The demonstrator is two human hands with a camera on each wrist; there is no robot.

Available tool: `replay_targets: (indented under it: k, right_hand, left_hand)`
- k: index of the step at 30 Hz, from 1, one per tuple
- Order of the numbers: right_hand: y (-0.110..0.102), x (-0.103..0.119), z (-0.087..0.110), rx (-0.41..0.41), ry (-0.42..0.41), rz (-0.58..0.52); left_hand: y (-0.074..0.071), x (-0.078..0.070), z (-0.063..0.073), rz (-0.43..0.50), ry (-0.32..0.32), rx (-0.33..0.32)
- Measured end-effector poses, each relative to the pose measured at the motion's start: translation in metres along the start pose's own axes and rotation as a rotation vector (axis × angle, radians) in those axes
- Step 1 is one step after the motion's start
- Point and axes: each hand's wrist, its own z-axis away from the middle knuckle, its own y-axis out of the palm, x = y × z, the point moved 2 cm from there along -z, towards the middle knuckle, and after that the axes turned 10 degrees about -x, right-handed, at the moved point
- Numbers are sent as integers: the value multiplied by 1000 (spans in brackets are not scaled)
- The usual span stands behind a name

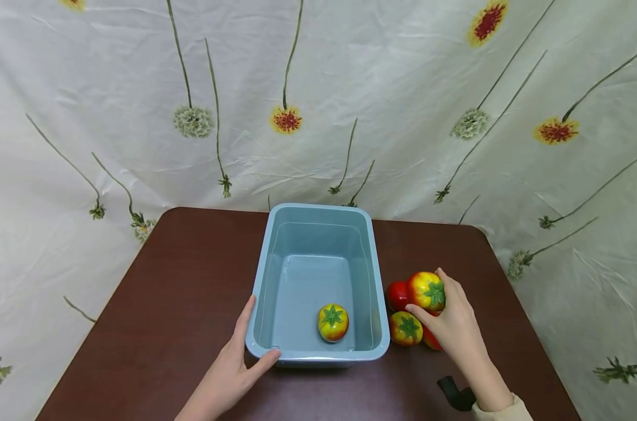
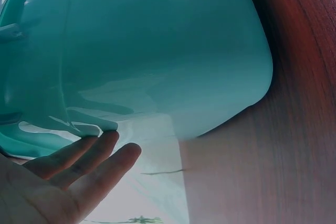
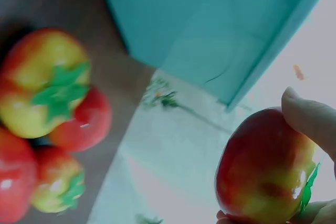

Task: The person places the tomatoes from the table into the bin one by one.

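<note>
Glossy red-and-yellow round fruit with a green star-shaped leafy top [image 1: 426, 290] sits clamped between the thumb and fingers of my right hand [image 1: 457, 321], held just right of the pale blue rectangular plastic bin [image 1: 318, 355]. Its body is nearly round, with no long axis that I can make out, and the leafy top faces round toward my palm. From my right fingers the bin lies to the left, its right-hand rim running between the held fruit and the hollow inside; the bin's own long axis points away from me across the dark brown wood-grained table [image 1: 192, 280]. That raised rim, I judge, is the relation that counts: the fruit is outside it, with the hollow leftward beyond. My right hand is the nearer one to the fruit. My left hand [image 1: 234, 365] rests at the bin's near left corner, thumb at the near rim, fingers extended and slightly apart along the outer left wall. Inside the bin, toward its near end, lies one yellow-and-red fruit with a green leafy top [image 1: 333, 323]. Four more red and yellow fruits [image 3: 42, 82] cluster on the table beside the bin.
</note>
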Motion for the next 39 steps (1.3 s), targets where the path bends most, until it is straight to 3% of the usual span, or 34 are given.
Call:
replay_targets:
  k: [19, 26, 39]
  right_hand:
    - [9, 69, -27, 137, -156, -100]
    - [25, 81, -31, 248, -202, -129]
    - [43, 88, -36, 400, -246, -63]
  left_hand:
    - [1, 0, -1, -28, 4, -6]
    - [3, 0, -1, -28, -12, 6]
    - [3, -1, -1, -56, 30, -22]
